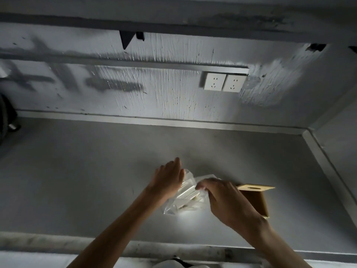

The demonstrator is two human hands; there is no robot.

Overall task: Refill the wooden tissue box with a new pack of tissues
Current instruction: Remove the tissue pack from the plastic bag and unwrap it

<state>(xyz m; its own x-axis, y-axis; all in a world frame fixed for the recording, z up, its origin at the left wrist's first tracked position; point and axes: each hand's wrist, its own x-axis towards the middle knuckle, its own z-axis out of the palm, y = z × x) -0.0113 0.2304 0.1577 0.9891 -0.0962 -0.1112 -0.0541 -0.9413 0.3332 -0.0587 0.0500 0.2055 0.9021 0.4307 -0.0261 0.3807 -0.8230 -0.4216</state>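
My left hand (169,178) grips the clear-wrapped white tissue pack (190,194) on the grey counter (96,180), my right hand (226,198) pinches its film beside the light-brown wooden tissue box (255,196), so I'd peel slowly, keeping the stack square.

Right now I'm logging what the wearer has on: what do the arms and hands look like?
Both forearms are bare, no sleeves in view. The left hand and right hand wear no gloves; no watch or bracelet shows at either wrist.
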